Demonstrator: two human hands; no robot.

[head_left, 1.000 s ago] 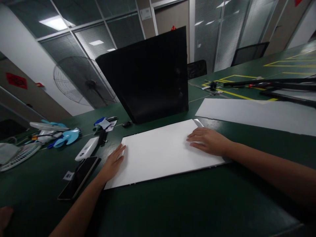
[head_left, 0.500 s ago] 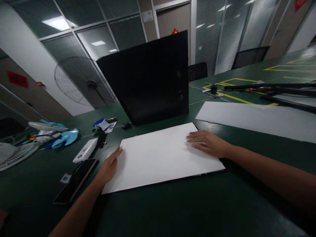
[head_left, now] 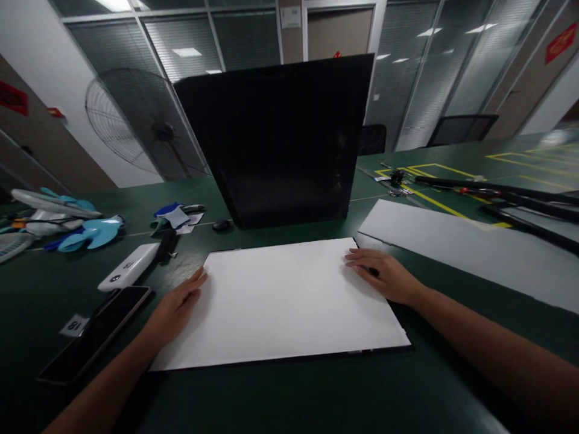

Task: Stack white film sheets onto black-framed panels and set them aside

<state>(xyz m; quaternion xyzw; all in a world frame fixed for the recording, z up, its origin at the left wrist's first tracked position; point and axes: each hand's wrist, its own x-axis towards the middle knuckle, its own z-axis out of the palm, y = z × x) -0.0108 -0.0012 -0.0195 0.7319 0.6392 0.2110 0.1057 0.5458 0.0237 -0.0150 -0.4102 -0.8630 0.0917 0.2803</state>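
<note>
A flat white rectangular sheet [head_left: 280, 304] with a dark border along its near edge lies on the green tabletop in front of me. My left hand [head_left: 178, 301] rests at its left edge, fingers stretched forward and touching the margin. On the far right part of the sheet lies my right hand [head_left: 380, 271], palm down with the fingers extended and slightly apart. Behind the sheet stands a large black panel [head_left: 280, 141], upright and leaning a little. Whether either thumb reaches under the sheet is hidden.
Left of my arm are a phone [head_left: 97, 334], a white power bank [head_left: 131, 267], a black mouse [head_left: 221, 226] and a light-blue fan blade [head_left: 93, 234]. A long white sheet [head_left: 470, 250] and black bars [head_left: 511, 190] lie to the right. A floor fan [head_left: 160, 129] stands behind the table.
The view has tilted and shifted, so the scene sits differently in the frame. Both hands stay at the white sheet's two sides, which lies straighter in view now.
</note>
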